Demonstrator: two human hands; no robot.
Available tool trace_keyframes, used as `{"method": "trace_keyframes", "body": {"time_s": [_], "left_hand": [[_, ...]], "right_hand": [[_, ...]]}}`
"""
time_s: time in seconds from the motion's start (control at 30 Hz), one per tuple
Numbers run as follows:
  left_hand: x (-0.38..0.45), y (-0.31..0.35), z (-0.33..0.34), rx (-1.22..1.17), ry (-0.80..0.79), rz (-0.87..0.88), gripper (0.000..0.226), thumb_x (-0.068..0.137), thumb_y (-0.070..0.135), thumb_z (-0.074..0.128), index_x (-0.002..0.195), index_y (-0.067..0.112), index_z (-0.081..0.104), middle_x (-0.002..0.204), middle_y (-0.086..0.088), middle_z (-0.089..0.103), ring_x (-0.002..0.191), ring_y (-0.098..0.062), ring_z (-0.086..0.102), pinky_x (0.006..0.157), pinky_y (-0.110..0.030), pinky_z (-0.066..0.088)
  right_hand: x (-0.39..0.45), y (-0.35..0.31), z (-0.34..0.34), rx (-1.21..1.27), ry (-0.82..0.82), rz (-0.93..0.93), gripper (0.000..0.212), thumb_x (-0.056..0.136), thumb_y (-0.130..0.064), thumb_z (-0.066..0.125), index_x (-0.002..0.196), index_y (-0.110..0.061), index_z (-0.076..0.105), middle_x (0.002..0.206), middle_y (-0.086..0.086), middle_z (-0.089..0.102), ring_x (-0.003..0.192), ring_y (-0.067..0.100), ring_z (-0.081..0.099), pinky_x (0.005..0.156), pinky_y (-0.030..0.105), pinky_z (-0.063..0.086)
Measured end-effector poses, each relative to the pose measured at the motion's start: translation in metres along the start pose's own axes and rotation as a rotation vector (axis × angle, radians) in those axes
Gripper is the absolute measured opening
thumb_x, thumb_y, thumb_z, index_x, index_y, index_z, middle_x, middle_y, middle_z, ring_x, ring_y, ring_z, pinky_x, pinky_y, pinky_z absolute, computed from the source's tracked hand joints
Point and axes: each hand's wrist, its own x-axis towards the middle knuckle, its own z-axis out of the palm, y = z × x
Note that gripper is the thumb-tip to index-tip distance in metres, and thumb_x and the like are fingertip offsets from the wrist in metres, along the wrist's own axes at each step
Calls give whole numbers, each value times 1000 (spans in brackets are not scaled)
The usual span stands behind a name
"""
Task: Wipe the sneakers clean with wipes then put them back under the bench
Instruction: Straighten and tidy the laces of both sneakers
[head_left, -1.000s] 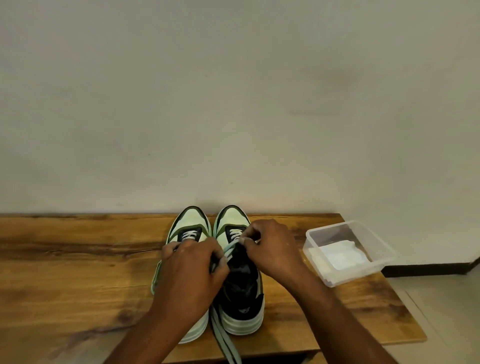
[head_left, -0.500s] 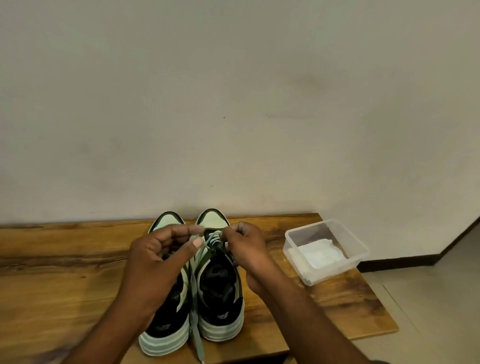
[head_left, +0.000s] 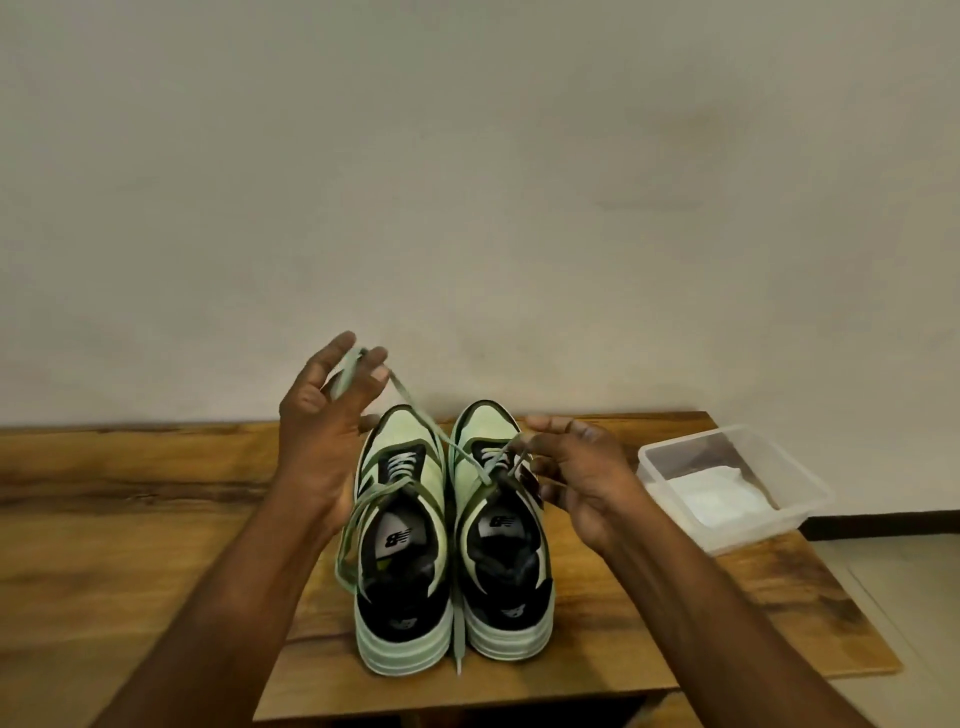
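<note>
Two mint-green and black sneakers stand side by side on the wooden bench (head_left: 130, 519), heels toward me: the left sneaker (head_left: 402, 525) and the right sneaker (head_left: 501, 551). My left hand (head_left: 322, 431) is raised above the left sneaker's toe and holds a green shoelace (head_left: 415, 410) between its fingers. The lace runs down to the right sneaker's eyelets. My right hand (head_left: 582, 478) pinches the lace beside the right sneaker's tongue. Loose laces loop over the left sneaker, and one hangs between the heels.
A clear plastic container (head_left: 810, 493) holding white wipes (head_left: 711, 493) sits at the bench's right end. A plain wall rises right behind the bench. Tiled floor shows at the lower right, and a dark gap opens under the bench's front edge.
My left hand has risen and pulled the lace up and to the left. My right hand has shifted to the right sneaker's right side. My view sits closer to the sneakers.
</note>
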Motion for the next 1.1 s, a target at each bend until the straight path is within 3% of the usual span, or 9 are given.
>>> {"method": "trace_keyframes", "body": {"time_s": [0.13, 0.2, 0.27, 0.33, 0.4, 0.47, 0.6, 0.8, 1.1], "left_hand": [[-2, -19, -9, 314, 18, -23, 99, 92, 9, 78, 165, 34, 16, 152, -7, 53, 127, -15, 62, 107, -45, 53], [-6, -26, -9, 465, -30, 23, 114, 87, 14, 84, 164, 41, 5, 158, -6, 46, 133, -18, 55, 111, -49, 49], [-12, -31, -5, 663, -70, 104, 109, 82, 22, 89, 162, 37, 18, 145, 0, 56, 123, -15, 61, 104, -43, 53], [-19, -38, -1, 879, -82, 217, 73, 78, 32, 90, 141, 35, 53, 116, 13, 68, 102, -10, 68, 92, -40, 58], [-25, -40, 6, 1088, -86, 291, 26, 77, 43, 87, 97, 37, 72, 87, 17, 70, 85, -10, 68, 89, -43, 56], [-29, -40, 16, 1277, -115, 270, 24, 80, 55, 80, 73, 34, 71, 73, 17, 68, 82, -11, 66, 95, -45, 50], [-34, -47, 37, 1548, -138, 198, 43, 85, 73, 62, 83, 33, 76, 82, 12, 72, 103, -18, 63, 102, -45, 38], [-29, -58, 43, 1386, -138, 185, 31, 88, 64, 68, 103, 39, 78, 96, 16, 76, 107, -11, 65, 95, -40, 28], [-23, -65, 45, 1171, -156, 110, 15, 86, 42, 75, 78, 34, 66, 76, 18, 68, 89, -4, 66, 88, -37, 25]], "right_hand": [[5, -8, -9, 104, 74, -19, 24, 87, 5, 69, 100, -15, 71, 83, 6, 74, 52, 8, 54, 50, 24, 35], [8, -13, -11, 190, 70, -35, 27, 88, 5, 67, 105, -16, 71, 85, 3, 76, 54, 7, 57, 53, 24, 38], [7, -18, -13, 284, 18, -73, 29, 90, 4, 65, 111, -15, 68, 100, 5, 80, 63, 9, 61, 58, 26, 40], [5, -23, -15, 312, -13, -130, 28, 90, 2, 67, 113, -14, 68, 107, 7, 79, 71, 12, 64, 59, 28, 42], [2, -27, -18, 107, 42, -188, 18, 88, -7, 73, 104, -15, 74, 102, 6, 79, 75, 16, 65, 57, 28, 43], [0, -26, -21, -366, 156, -255, 10, 85, -24, 80, 90, -16, 77, 87, 4, 78, 73, 18, 65, 52, 26, 44], [-5, -14, -22, -864, 162, -116, 52, 76, -62, 82, 82, -11, 72, 73, 6, 74, 64, 21, 68, 52, 29, 48], [-8, 0, -7, -649, 39, -2, 45, 80, -47, 85, 85, -3, 74, 66, 10, 71, 48, 13, 52, 45, 24, 34], [0, 5, 10, -183, 5, 57, 6, 86, -17, 75, 84, -12, 71, 66, 0, 68, 50, 10, 48, 51, 23, 31]]}}
